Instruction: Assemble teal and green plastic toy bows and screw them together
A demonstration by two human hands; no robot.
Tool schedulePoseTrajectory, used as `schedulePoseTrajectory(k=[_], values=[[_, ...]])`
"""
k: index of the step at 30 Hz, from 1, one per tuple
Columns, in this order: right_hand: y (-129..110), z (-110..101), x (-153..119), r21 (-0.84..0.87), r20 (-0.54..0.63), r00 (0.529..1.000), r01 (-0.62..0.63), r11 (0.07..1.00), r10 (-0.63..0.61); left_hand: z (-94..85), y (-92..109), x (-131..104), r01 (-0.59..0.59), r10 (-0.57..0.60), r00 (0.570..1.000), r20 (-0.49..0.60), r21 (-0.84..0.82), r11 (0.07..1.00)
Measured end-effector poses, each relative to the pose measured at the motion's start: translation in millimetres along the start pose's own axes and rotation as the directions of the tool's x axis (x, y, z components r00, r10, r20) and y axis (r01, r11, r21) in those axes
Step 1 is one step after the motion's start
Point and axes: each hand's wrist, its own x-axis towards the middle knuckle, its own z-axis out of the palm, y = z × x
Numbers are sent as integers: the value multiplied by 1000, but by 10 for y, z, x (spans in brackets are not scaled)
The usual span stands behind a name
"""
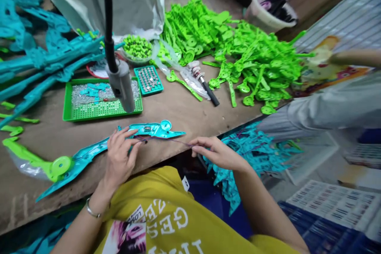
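A long turquoise plastic bow-shaped part [92,149] lies along the table's front edge, with a round disc at its right end. My left hand [120,154] rests over its middle. The thumb and forefinger there come together at a thin dark string [175,140], by a small dark bit. To the right, my right hand [218,152] pinches the string's other stretch, drawn nearly straight between both hands. A lime green arm [31,156] with a round hub meets the part's left end, a clear plastic bag partly around it.
A green tray [102,114] of small metal pieces and a teal tray [149,80] stand behind. Above hangs a grey powered screwdriver [122,87]. Lime parts [208,35] are heaped at the back, turquoise parts [253,151] below right. Another person's sleeve [333,101] reaches in.
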Motion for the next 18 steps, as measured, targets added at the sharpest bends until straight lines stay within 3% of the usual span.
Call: schedulePoseTrajectory(k=[3, 6, 8, 10, 12, 14, 18], values=[[-103, -88, 169, 35, 73, 990, 118, 992, -120, -33, -115, -53, 37, -36, 998, -43, 25, 999], [-55, -291, 444, -51, -37, 986, 161, 986, -163, -74, -211, -117, 66, -59, 995, -82, 75, 995], [105, -525, 651, -165, -227, 966, 86, 982, -123, -102, -263, -154, 69, -56, 993, -108, 121, 990], [324, -793, 843, -306, -489, 869, -90, 948, -75, -129, -311, -180, 76, -56, 991, -119, 165, 983], [528, -1025, 1006, -324, -637, 771, -255, 911, -11, -152, -353, -196, 86, -63, 991, -116, 204, 975], [663, -1157, 1149, -307, -680, 733, -307, 901, 18, -166, -387, -205, 82, -58, 993, -105, 237, 968], [713, -1072, 1402, -348, -659, 751, -250, 904, -46, -165, -428, -230, 2, 22, 997, -80, 288, 958]])
